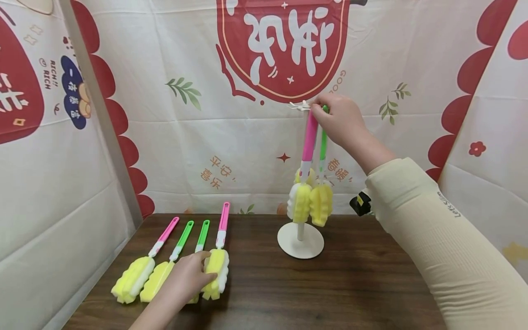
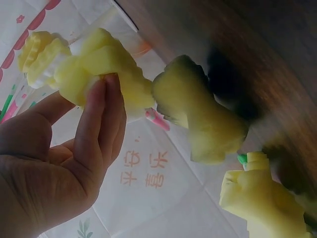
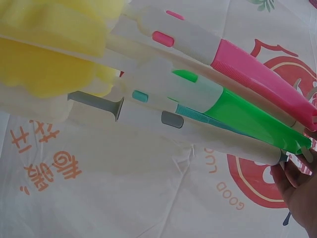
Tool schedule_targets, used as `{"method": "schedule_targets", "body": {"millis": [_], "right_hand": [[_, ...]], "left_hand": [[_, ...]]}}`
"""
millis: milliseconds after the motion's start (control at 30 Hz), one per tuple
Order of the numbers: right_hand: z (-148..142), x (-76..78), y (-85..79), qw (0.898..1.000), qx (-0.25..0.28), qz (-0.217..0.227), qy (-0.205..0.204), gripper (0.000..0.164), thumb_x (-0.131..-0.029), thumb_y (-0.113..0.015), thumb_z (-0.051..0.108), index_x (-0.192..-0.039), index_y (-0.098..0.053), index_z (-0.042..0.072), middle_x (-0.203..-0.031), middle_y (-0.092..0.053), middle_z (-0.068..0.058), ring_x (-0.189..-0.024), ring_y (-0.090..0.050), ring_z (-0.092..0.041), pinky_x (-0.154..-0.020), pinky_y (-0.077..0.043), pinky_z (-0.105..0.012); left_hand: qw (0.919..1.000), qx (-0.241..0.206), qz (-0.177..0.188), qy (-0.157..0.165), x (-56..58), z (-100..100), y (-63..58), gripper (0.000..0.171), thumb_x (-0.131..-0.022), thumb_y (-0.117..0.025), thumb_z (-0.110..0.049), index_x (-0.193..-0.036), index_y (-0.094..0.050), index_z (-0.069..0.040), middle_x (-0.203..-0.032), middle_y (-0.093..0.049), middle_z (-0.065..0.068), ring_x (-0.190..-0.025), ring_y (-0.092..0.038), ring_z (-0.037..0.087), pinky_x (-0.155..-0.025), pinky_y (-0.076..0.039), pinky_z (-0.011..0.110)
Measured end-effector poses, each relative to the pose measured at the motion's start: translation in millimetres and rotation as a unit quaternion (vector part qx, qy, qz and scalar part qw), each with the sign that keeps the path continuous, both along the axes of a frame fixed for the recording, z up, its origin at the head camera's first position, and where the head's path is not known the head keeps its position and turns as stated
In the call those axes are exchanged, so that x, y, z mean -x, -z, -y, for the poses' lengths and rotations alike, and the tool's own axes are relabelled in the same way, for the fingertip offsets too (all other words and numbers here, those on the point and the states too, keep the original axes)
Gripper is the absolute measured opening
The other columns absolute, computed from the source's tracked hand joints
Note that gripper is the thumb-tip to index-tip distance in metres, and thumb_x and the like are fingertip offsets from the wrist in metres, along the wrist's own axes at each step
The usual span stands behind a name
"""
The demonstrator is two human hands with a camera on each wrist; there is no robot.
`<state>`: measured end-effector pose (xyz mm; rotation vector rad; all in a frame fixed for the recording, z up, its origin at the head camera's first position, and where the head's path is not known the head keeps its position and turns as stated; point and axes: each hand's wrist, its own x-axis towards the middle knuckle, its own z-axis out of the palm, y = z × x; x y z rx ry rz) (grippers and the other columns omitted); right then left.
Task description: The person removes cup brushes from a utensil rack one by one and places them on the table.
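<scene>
My left hand (image 1: pixel 187 277) pinches the yellow-and-white sponge head (image 1: pixel 217 263) of a pink-handled cleaning brush lying on the table. In the left wrist view, the fingertips press into that sponge (image 2: pixel 119 62). Up at the top of a white stand (image 1: pixel 300 242), my right hand (image 1: pixel 341 118) grips the upper end of a pink-handled brush (image 1: pixel 310 137), its sponge hanging down. Beside it hangs a green-handled brush (image 1: pixel 323 146). The right wrist view also has a white handle with a grey button (image 3: pixel 198 129), and a teal-edged handle partly hidden.
Left on the dark wooden table (image 1: pixel 255 293) lie another pink-handled brush (image 1: pixel 134 277) and two green-handled brushes, one (image 1: pixel 158 277) partly behind my left forearm. Printed cloth (image 1: pixel 177 160) forms walls around the table. A small black object (image 1: pixel 360 204) shows behind my right sleeve.
</scene>
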<state>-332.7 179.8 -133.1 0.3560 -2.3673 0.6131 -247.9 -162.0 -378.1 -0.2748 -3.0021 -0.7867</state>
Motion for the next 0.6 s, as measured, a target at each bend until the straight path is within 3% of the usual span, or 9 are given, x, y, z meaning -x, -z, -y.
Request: {"method": "schedule_targets", "body": {"millis": [100, 433, 600], "right_hand": [[2.2, 2.2, 3.8, 1.000, -0.001, -0.012, 0.004, 0.035, -0.100, -0.041, 0.032, -0.111, -0.064, 0.008, -0.101, -0.059, -0.010, -0.088, -0.052, -0.024, -0.066, -0.049, -0.034], [-0.1, -0.1, 3.8, 1.000, -0.002, -0.010, 0.002, 0.037, -0.100, -0.041, 0.033, -0.114, -0.065, 0.008, -0.102, -0.059, -0.010, -0.090, -0.051, -0.024, -0.067, -0.049, -0.035], [-1.6, -1.4, 4.6, 1.000, -0.004, -0.011, 0.001, 0.037, -0.101, -0.041, 0.033, -0.114, -0.065, 0.008, -0.102, -0.059, -0.010, -0.090, -0.051, -0.024, -0.067, -0.049, -0.035]], "left_hand": [[0.9999, 0.004, -0.008, 0.004, 10.2, 2.4, 6.7, 0.051, -0.077, -0.082, -0.019, -0.119, -0.064, 0.004, -0.071, -0.055, 0.000, -0.065, -0.050, 0.015, -0.060, -0.046, 0.035], [0.9998, 0.018, 0.009, 0.007, 6.8, -2.1, 9.2, 0.049, -0.079, -0.081, -0.019, -0.117, -0.065, 0.006, -0.077, -0.060, 0.001, -0.067, -0.051, 0.015, -0.063, -0.048, 0.037], [0.9993, 0.036, 0.011, 0.001, 6.6, -3.9, 12.3, 0.046, -0.078, -0.082, -0.019, -0.113, -0.067, 0.005, -0.098, -0.068, 0.011, -0.085, -0.062, 0.022, -0.075, -0.052, 0.045]]}}
